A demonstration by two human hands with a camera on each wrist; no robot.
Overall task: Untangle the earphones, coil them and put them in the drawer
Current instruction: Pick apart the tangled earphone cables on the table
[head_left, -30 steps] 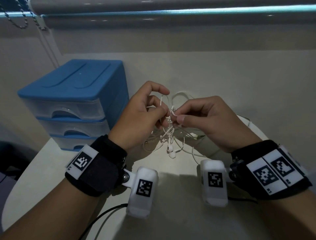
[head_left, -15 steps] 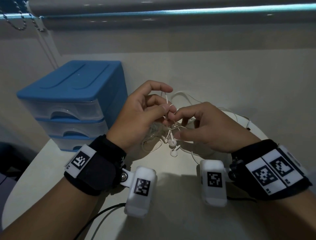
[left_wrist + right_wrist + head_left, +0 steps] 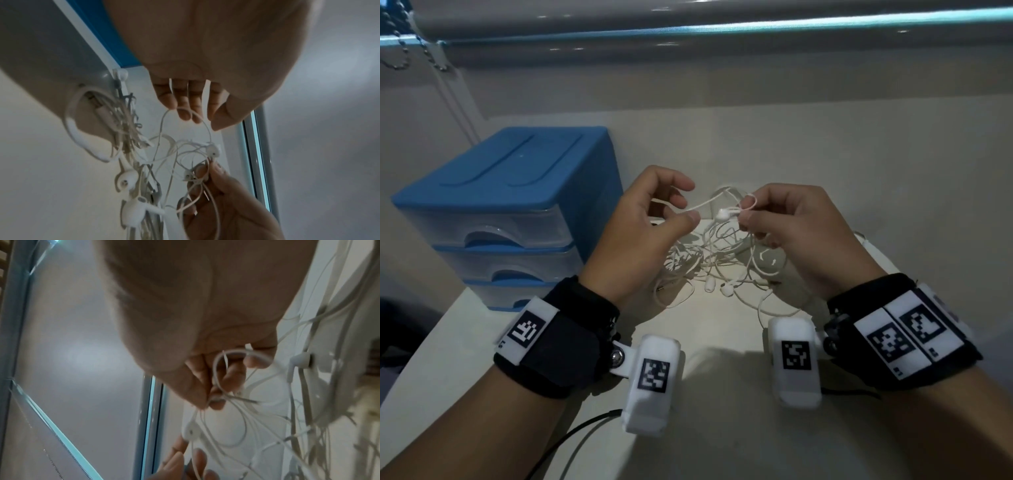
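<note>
A tangle of white earphones (image 3: 717, 255) lies on the white table (image 3: 722, 445) and hangs up into both hands. My left hand (image 3: 685, 209) pinches one thin strand between thumb and fingers; the left wrist view shows that strand (image 3: 186, 110) looping over my fingertips (image 3: 185, 113). My right hand (image 3: 746, 213) pinches a small loop of cable; in the right wrist view thumb and fingers (image 3: 213, 400) close on several strands. One earbud (image 3: 722, 215) hangs between the hands. Two more earbuds (image 3: 719, 287) rest on the table. The blue drawer unit (image 3: 506, 192) stands left, its drawers all shut.
The drawer unit has three translucent drawers (image 3: 482, 228) facing front-left. A wall rises right behind the table, with a window blind (image 3: 688, 37) and its bead chain (image 3: 424, 51) above. A black cable (image 3: 585, 428) runs off the table's near edge.
The hands were pinching the knot close together; now they have drawn apart, left going left and right going right, and a strand with an earbud stretches between them.
</note>
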